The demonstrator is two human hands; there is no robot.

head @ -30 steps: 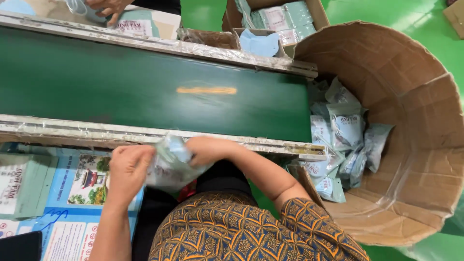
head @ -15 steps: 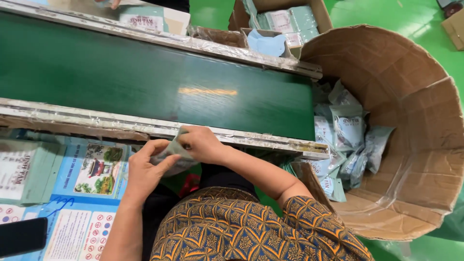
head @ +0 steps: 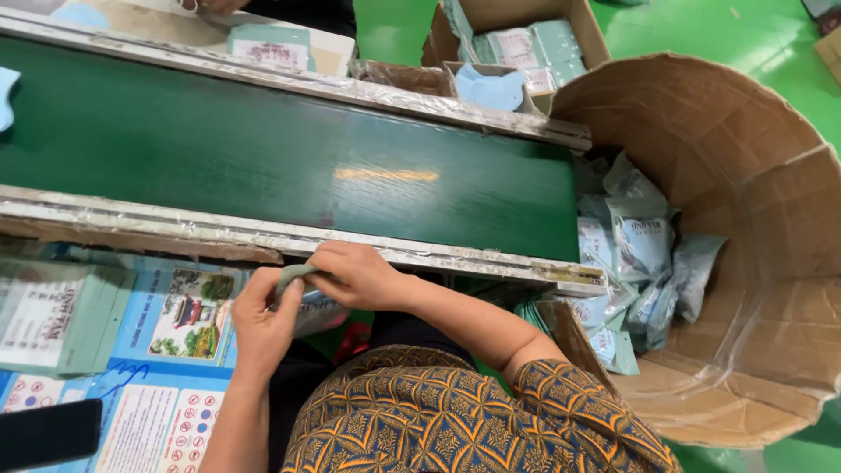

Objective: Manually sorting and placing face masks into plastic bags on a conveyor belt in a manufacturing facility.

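Left of the belt's near rail: a flat stack of pale green cartons, printed sheets beside it, a dark phone at the bottom corner.

Just below the rail, at mid-length: left hand pinching the lower edge of a small pale green packet; right hand clamped over its top, fingers curled round it. Both grasping, neither loose.

Packet: soft, crumpled, folded over between the hands, glossy film with some print, mostly hidden by fingers. Whether sealed or open, impossible to tell.

Risks, as a judgement: thin film and a two-handed squeeze, so likely to crease further or tear at a seam if pulled apart. Held off any surface, above the lap, so a slip means a drop down between the knees and the belt frame, out of reach. Knuckles close to the rail edge; a scrape possible.

Right of the belt's end: a big round cardboard bin with similar pouches heaped against its wall. Beyond the far rail: an open box of packets.
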